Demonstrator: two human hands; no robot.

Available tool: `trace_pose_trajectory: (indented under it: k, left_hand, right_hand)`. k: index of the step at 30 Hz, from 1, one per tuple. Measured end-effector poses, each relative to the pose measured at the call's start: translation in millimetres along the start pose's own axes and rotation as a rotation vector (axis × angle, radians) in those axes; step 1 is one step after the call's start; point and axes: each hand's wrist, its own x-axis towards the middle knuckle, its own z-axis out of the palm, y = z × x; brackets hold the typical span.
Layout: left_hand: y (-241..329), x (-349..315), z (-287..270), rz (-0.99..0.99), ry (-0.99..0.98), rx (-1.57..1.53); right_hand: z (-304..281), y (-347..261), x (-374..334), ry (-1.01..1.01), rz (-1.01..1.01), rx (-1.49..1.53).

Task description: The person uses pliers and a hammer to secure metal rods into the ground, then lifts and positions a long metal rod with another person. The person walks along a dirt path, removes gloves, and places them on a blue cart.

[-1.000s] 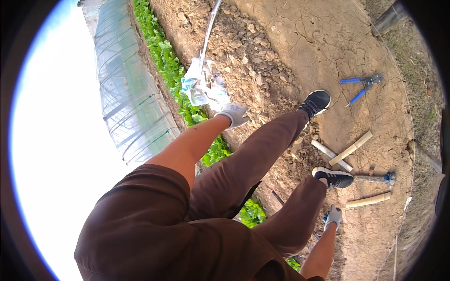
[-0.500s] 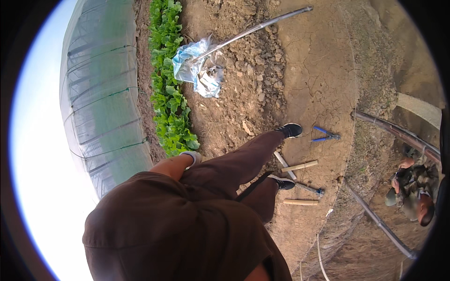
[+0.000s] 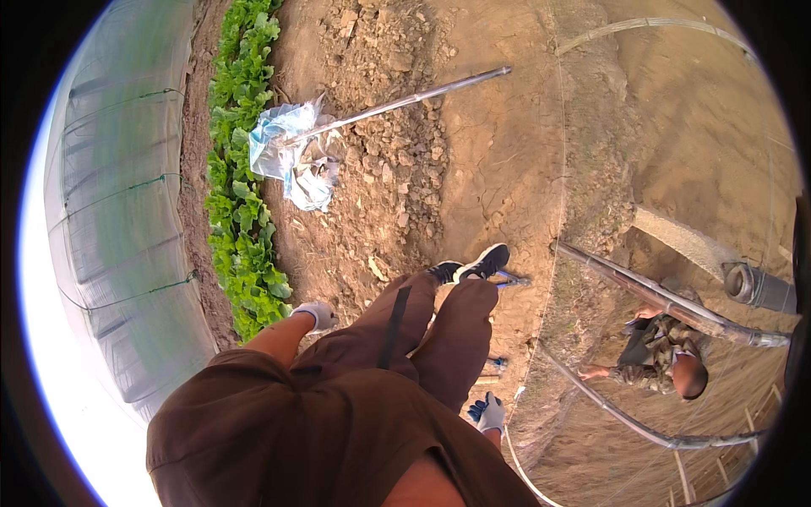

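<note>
Your left hand (image 3: 315, 316), in a pale grey glove, hangs near the end of the row of bright green leafy plants (image 3: 230, 165); how far its fingers are bent you cannot tell from here, and nothing shows in its grip. Your right hand (image 3: 488, 411), in a grey glove with a blue palm, is loosely open, its fingers slightly bent and nothing visible in them. It hangs nearest a pale, straight wooden strip (image 3: 488, 380) and the blue end of a tool (image 3: 499, 363), which both lie on the ground past your leg, partly hidden by it.

A blue-handled hand tool (image 3: 513, 280) lies just beside your black shoe with a white sole (image 3: 487, 260), which partly covers it. On the cloddy brown soil next to the plants is a crumpled clear and blue plastic sheet (image 3: 283, 127), with one end of a long, thin pole (image 3: 422, 97) over it. A clear plastic tunnel (image 3: 127, 220) stands at your left. At your right, a co-worker in a camouflage jacket (image 3: 655, 359) is down between two bowed poles (image 3: 667, 304).
</note>
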Motion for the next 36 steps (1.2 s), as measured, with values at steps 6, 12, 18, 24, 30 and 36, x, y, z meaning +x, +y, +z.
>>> trace_pose_trajectory:
  k: [6,12,18,24,30,36]
  left_hand:
    - [48,11,-48,-0.022,0.244,-0.161]
    - [113,69,-201,-0.089,0.613,-0.731]
    - [181,189,-383,-0.113,0.822,-0.767]
    - [217,326,-534,0.086,1.157,-0.359]
    - [185,393,-602,-0.015,0.670,-0.056]
    - [179,312,-501,0.378,0.857,0.070]
  right_hand:
    - [21,-106,-19,0.014,-0.034,-0.199]
    - [34,-215,29,0.029,-0.057,-0.303]
    - [44,-249,32,0.142,-0.038,-0.463]
    - [56,-232,61,0.212,0.097,-0.487]
    - [69,-228,86,0.194,0.028,-0.603]
    - [97,-237,69,0.087,-0.138,-0.684]
